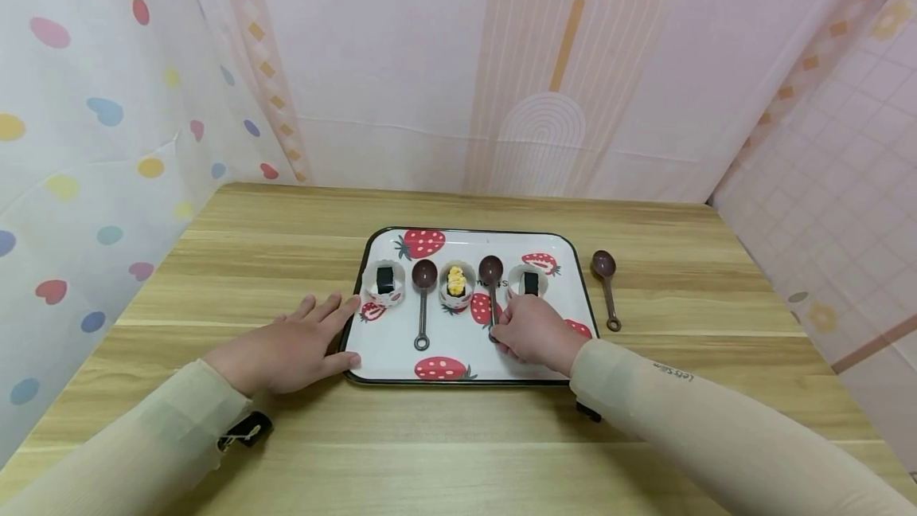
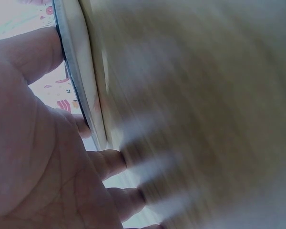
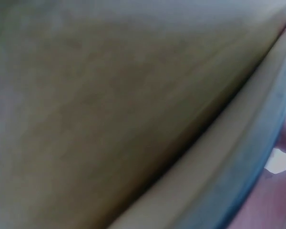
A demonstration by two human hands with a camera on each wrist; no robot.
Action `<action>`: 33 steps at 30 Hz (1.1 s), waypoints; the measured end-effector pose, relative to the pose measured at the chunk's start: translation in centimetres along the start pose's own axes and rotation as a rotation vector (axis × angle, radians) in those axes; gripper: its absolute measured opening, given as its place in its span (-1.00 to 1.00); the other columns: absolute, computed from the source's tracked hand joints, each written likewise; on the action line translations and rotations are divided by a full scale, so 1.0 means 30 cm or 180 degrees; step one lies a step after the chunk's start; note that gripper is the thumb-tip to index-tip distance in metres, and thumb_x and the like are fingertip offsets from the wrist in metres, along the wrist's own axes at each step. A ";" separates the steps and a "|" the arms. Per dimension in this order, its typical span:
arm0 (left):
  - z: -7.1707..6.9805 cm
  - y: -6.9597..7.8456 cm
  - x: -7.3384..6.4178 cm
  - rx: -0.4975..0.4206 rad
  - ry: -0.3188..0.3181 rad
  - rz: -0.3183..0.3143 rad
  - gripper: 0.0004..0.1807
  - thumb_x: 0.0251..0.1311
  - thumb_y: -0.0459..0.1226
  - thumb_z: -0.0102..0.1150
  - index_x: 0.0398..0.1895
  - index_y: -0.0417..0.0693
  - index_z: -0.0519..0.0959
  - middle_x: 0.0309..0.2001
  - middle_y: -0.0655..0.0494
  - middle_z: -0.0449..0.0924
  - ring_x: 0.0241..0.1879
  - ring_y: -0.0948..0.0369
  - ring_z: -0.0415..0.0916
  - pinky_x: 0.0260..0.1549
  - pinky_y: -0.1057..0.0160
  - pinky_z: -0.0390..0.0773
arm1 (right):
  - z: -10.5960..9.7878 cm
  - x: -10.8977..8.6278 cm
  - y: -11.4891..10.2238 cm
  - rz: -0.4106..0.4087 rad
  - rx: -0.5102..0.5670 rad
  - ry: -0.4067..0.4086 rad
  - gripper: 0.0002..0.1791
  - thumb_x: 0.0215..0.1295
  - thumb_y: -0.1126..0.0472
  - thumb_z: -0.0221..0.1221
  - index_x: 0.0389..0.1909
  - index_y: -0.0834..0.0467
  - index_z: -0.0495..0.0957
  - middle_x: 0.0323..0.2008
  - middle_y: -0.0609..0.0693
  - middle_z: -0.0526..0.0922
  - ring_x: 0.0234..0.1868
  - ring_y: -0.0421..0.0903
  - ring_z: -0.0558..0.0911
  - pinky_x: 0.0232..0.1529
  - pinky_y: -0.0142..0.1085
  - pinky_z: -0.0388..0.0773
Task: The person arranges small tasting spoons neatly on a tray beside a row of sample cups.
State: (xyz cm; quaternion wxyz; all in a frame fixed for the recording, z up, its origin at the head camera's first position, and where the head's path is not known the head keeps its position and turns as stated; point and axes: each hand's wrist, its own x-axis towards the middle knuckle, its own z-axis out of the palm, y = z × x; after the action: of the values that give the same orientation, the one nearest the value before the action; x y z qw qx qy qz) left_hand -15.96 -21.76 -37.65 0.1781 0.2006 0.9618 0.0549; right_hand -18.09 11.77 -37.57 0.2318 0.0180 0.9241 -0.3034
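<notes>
A white strawberry-print tray (image 1: 390, 353) with a dark rim lies on the table. My left hand (image 1: 290, 349) rests at its left edge, fingers spread and thumb touching the rim. Over the tray's right half, my right hand (image 1: 537, 331) pinches the handle end of a brown measuring spoon (image 1: 490, 270), whose bowl points away from me. A matching spoon (image 1: 424, 275) lies to its left. Beside the spoons stand paper cups holding a seaweed-wrapped sushi piece (image 1: 385, 280), a yellow-topped sushi piece (image 1: 456, 281) and another seaweed-wrapped piece (image 1: 531, 283). The right hand partly hides the last cup.
Right of the tray, a third brown spoon (image 1: 605, 263) lies on the wooden table (image 1: 673, 277). Patterned cloth curtains (image 1: 401, 62) hang behind the table and along both sides.
</notes>
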 end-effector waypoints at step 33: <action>-0.003 0.001 0.001 0.0006 -0.0002 0.0018 0.04 0.45 0.33 0.01 0.71 -0.14 0.02 0.62 -0.45 0.06 0.52 -0.58 0.00 0.29 -0.61 0.26 | 0.001 -0.007 0.018 -0.0111 0.0203 0.0011 -0.73 0.45 0.16 0.33 -0.49 0.12 0.69 -0.62 -0.03 0.62 -0.64 -0.18 0.45 -0.59 -0.43 0.36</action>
State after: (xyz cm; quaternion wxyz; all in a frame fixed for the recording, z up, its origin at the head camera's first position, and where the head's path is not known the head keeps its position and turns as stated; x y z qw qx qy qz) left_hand -16.00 -21.71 -37.56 0.1781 0.2034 0.9612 0.0545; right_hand -17.80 12.22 -37.79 0.2242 0.0098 0.9145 -0.3366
